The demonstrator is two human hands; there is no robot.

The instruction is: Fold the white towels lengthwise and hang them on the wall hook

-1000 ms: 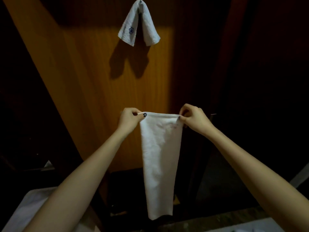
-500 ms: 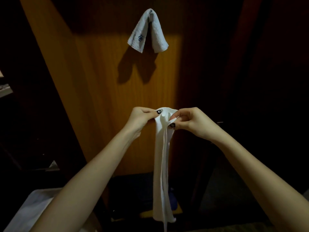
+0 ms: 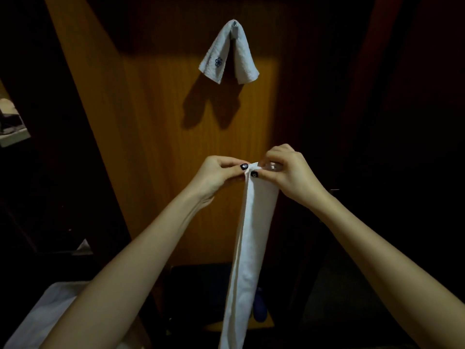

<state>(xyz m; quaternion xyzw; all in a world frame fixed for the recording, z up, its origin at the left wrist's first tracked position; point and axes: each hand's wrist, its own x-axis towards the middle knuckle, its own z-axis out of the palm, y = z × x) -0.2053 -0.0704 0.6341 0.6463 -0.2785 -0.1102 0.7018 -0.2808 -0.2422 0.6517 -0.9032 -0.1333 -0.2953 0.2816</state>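
Here it is: a long white cloth towel [image 3: 251,248], folded lengthwise into a narrow strip, smooth and flat on its face, with a doubled hem running down its left edge. It hangs straight down from the hands and its lower end runs out of view below the forearms.

Both hands meet at the top of the strip, nearly touching. The left hand [image 3: 216,176] pinches the upper left corner between thumb and forefinger, dark painted thumbnail on top. The right hand [image 3: 289,172] pinches the top edge just beside it, thumb pressed on the cloth, the other fingers curled over behind. The towel's whole weight hangs from those two pinches, right between the wrists.

Up above the hands, well apart from them, a small white terry towel with a blue flower emblem [image 3: 227,54] is draped over a small metal wall hook [image 3: 234,24], its two ends splayed out. Between it and the hands lies a stretch of lit orange-brown wooden panel [image 3: 156,122]. Either side of the arms falls into darkness. Below the left forearm shows a pale white sheet [image 3: 37,316]; low beside the strip, under the right forearm, sits a dark blue object [image 3: 259,306], too dim to make out
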